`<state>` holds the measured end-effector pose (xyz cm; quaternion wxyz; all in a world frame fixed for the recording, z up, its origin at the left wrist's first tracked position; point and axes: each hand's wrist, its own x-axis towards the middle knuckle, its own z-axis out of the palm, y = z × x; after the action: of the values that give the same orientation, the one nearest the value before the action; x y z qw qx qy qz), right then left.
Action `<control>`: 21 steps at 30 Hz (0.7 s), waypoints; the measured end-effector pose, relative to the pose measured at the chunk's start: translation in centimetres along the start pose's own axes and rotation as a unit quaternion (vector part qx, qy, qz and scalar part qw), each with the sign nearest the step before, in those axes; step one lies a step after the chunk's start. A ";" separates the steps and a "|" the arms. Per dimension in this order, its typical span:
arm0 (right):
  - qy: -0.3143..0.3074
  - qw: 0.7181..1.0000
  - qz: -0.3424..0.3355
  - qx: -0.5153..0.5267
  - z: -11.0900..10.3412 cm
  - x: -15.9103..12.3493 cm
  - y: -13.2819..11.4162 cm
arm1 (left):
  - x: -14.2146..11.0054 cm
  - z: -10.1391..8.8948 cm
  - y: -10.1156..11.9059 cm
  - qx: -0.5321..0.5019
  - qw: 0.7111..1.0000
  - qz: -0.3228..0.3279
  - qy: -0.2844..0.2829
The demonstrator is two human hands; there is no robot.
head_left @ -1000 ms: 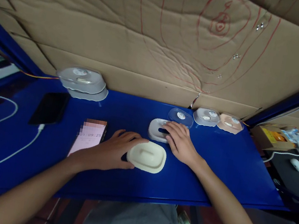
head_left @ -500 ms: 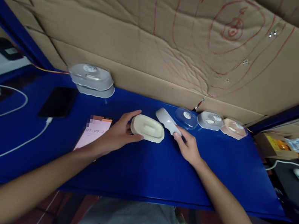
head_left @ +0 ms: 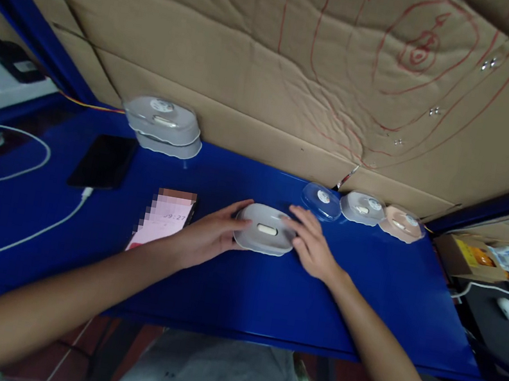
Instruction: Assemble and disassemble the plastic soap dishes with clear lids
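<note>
Over the middle of the table, a grey oval soap dish (head_left: 256, 238) shows a cream raised bar through the slot in its centre. My left hand (head_left: 215, 233) grips its left end, thumb on the rim and fingers round the far side and underneath. At the right end is my right hand (head_left: 316, 246), its fingers spread and the fingertips at the rim; whether they press on it I cannot tell. The cream part lies under the grey one and is mostly hidden. A clear oval lid (head_left: 321, 201) with a round sticker lies beyond my right hand.
At the back right sit a grey lidded dish (head_left: 361, 208) and a peach one (head_left: 402, 224). Two grey dishes (head_left: 165, 127) are stacked at the back left. A lit phone (head_left: 161, 220), a black phone (head_left: 103, 162) and a white cable (head_left: 53, 241) lie left. Cardboard (head_left: 212, 34) walls the back.
The grey part from my right hand now sits over the cream part in my left hand. My right hand's fingers have spread at its right end.
</note>
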<state>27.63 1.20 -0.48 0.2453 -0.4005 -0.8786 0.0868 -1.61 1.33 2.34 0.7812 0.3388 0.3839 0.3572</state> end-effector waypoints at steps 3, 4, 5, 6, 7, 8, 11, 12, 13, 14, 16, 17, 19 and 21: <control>0.041 0.987 0.123 -0.091 -0.4 0.0 2.9 | -0.1 0.0 -0.1 0.002 1.000 -0.007 -0.007; 0.047 0.980 0.155 -0.115 -0.5 -0.1 3.6 | -0.1 0.1 0.0 -0.001 1.000 -0.006 -0.007; 0.051 0.975 0.175 -0.131 -0.5 -0.1 4.1 | -0.2 0.2 0.1 -0.007 1.000 -0.005 -0.006; 0.051 0.973 0.179 -0.137 -0.6 -0.2 4.4 | -0.3 0.3 0.3 -0.016 1.000 -0.006 -0.003; 0.045 0.975 0.169 -0.138 -0.6 -0.3 4.5 | -0.4 0.4 0.5 -0.026 1.000 -0.007 0.001; 0.037 0.978 0.151 -0.136 -0.7 -0.4 4.5 | -0.5 0.5 0.7 -0.036 0.999 -0.009 0.004; 0.022 0.981 0.130 -0.139 -0.7 -0.7 4.5 | -0.8 0.8 1.3 -0.055 0.998 -0.009 0.005; 0.022 0.980 0.143 -0.137 -0.7 -0.7 4.5 | -0.9 0.9 1.4 -0.058 0.998 -0.007 0.004; 0.026 0.978 0.160 -0.129 -0.7 -0.7 4.5 | -0.9 0.9 1.4 -0.061 0.998 -0.007 0.003; 0.033 0.978 0.175 -0.111 -0.7 -0.7 4.5 | -0.9 0.9 1.4 -0.063 0.998 -0.009 0.002; 0.065 0.978 0.193 -0.041 -0.6 -0.6 4.0 | -0.8 0.8 1.2 -0.070 0.997 -0.010 0.002; 0.087 0.977 0.196 0.008 -0.5 -0.5 3.4 | -0.8 0.7 1.0 -0.075 0.997 -0.010 0.003; 0.119 0.968 0.192 0.110 -0.1 -0.4 1.7 | -0.6 0.5 0.7 -0.087 0.996 -0.007 0.003; 0.105 0.967 0.162 0.164 0.4 -0.4 -0.6 | -0.5 0.4 0.3 -0.101 0.995 -0.005 -0.001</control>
<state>27.32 0.53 -0.78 0.3813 -0.4989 -0.7447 0.2261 -1.59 1.01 2.93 0.8136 0.2564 0.3465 0.3901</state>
